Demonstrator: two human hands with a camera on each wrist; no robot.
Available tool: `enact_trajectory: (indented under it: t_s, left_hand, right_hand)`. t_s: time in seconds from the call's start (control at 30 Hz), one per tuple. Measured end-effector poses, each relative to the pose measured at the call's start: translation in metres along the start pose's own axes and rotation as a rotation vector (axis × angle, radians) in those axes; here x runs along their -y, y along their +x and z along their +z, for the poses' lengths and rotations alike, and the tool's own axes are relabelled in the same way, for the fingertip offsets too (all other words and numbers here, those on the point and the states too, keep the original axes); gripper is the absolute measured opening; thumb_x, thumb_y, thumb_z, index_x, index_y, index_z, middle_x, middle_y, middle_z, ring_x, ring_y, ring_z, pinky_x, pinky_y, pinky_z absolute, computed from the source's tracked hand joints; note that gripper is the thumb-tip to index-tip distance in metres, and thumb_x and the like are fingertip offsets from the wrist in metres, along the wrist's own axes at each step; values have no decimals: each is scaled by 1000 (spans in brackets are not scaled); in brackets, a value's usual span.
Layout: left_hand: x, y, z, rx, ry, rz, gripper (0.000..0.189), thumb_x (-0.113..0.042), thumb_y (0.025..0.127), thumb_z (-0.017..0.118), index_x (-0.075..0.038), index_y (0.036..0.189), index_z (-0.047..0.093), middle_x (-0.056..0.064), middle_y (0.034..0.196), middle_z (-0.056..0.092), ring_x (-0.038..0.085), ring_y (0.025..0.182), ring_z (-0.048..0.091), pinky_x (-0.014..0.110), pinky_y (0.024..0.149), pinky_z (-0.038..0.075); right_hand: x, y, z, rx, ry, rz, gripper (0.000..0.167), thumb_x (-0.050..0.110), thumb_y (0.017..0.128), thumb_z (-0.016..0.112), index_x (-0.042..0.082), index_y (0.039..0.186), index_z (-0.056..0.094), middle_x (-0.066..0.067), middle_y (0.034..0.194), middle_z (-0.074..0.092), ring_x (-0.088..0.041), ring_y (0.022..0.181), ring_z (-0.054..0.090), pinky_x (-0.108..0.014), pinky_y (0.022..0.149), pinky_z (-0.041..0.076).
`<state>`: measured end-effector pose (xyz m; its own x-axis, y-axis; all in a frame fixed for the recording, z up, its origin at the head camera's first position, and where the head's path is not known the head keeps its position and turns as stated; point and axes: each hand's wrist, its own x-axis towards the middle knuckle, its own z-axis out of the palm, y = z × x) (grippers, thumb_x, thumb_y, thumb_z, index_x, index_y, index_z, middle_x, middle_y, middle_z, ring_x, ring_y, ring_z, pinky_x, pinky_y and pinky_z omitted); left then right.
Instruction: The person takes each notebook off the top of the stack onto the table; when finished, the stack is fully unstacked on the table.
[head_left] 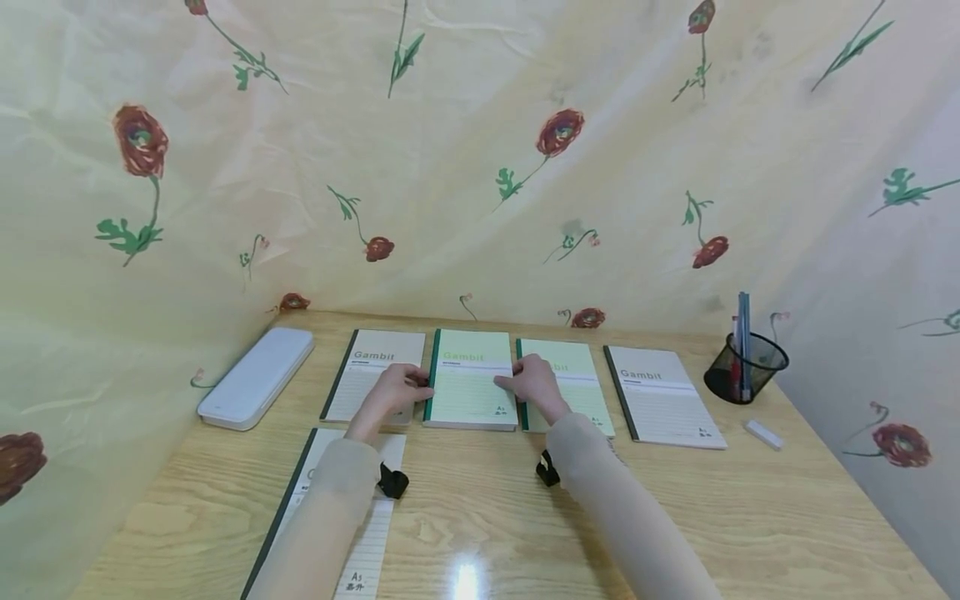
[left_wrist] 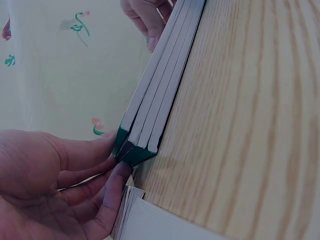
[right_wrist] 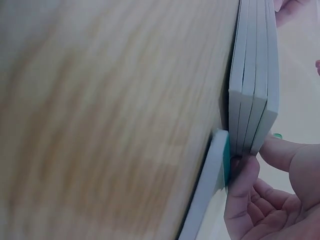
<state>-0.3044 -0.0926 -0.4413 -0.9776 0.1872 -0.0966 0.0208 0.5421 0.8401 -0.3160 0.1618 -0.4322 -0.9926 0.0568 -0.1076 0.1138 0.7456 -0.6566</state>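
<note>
A stack of several notebooks [head_left: 468,375], with a pale green Gambit cover on top and green spines, lies mid-table. My left hand [head_left: 392,392] holds it at the spine; in the left wrist view, thumb and fingers bracket the spines [left_wrist: 135,150]. At the opposite long edge my right hand [head_left: 534,383] grips the stack; the right wrist view shows thumb and index finger against the page edges [right_wrist: 252,115]. Under my right wrist lies another green notebook [head_left: 581,392]. A grey Gambit notebook [head_left: 367,346] is beside my left hand, partly covered by it.
A black-spined notebook [head_left: 660,396] lies farther right. Another notebook [head_left: 367,533] sits under the left forearm. A white box-like object [head_left: 258,375] is at back left. On the right stand a mesh pen cup [head_left: 765,362] with pens and a small white block [head_left: 763,434].
</note>
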Motion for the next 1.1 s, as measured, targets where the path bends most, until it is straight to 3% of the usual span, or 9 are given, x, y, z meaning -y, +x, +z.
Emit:
enact_trajectory:
  t_s: [0.33, 0.43, 0.57, 0.7, 0.9, 1.1]
  left_hand:
    - [0, -1, 1, -2, 6, 7, 34, -5, 93, 68, 3, 125, 63, 14, 118, 64, 31, 111, 59, 45, 95, 48]
    - [-1, -1, 1, -7, -1, 4, 35, -3, 92, 69, 3, 125, 63, 15, 118, 64, 31, 110, 59, 45, 95, 47]
    - [-1, -1, 1, -6, 3, -2, 36, -3, 91, 70, 3, 126, 63, 15, 118, 64, 31, 109, 59, 45, 94, 47]
    - [-2, -1, 1, -2, 8, -6, 36, -3, 91, 69, 3, 126, 62, 14, 118, 64, 31, 109, 59, 45, 95, 47]
    - [-1, -3, 0, -3, 6, -1, 36, -3, 91, 69, 3, 126, 62, 15, 119, 64, 32, 111, 59, 46, 96, 47]
    - [-1, -2, 0, 1, 10, 16, 35, -3, 91, 69, 4, 125, 63, 15, 117, 64, 32, 110, 60, 47, 96, 46]
  right_hand:
    - [-1, 0, -4, -6, 12, 41, 27, 26, 89, 77, 1, 88, 66, -6, 68, 59, -15, 55, 52, -26, 51, 39]
    - [-3, -1, -7, -16, 2, 35, 31, 27, 89, 76, -1, 96, 65, -9, 78, 62, -18, 65, 55, -29, 58, 43]
    - [-8, -2, -13, -30, -3, -1, 43, 28, 91, 74, -5, 116, 62, -17, 105, 65, -26, 89, 61, -38, 77, 51]
    - [-15, -4, -21, -18, 48, -14, 47, 24, 94, 70, -9, 125, 56, -25, 121, 61, -35, 105, 62, -44, 87, 52]
    - [-24, -9, -35, 9, 179, 17, 47, 22, 96, 66, -9, 129, 53, -29, 129, 57, -37, 110, 61, -41, 85, 54]
    - [-35, -18, -50, -23, 233, 40, 46, 20, 96, 66, -9, 129, 53, -28, 125, 59, -31, 101, 62, -33, 74, 54]
